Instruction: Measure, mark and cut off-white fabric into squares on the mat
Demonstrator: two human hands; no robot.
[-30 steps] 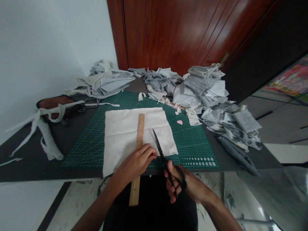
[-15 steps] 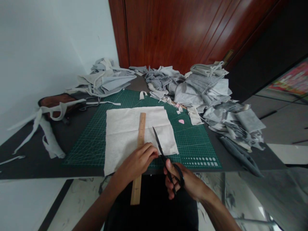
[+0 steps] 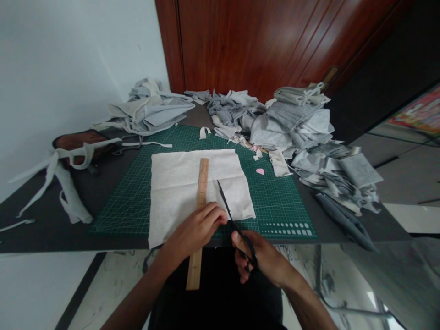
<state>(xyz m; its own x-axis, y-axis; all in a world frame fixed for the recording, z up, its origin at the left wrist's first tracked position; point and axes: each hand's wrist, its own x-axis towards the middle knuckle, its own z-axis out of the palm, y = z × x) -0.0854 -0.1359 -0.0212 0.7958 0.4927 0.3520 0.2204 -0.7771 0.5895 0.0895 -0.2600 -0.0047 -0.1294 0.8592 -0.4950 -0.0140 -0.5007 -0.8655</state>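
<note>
The pale cloth [image 3: 173, 172] lies across the cutting mat's [image 3: 120, 208] near edge. The left hand [image 3: 200, 227] curls over the wooden ruler [image 3: 202, 181] (whether it pinches cloth, I cannot tell); the right hand [image 3: 265, 256] grips the scissors [image 3: 230, 219]. A clean cut probably wants taut fabric, kept flat.

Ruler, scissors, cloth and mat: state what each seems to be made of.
Ruler: likely wood or bamboo, matte, judging by its tan color.
Scissors: probably metal, dark; thin, pointed blades suggest it. Handle material unclear.
Cloth: perhaps cotton or linen, matte; creased, uneven edges.
Mat: probably plastic, green, printed grid.
</note>
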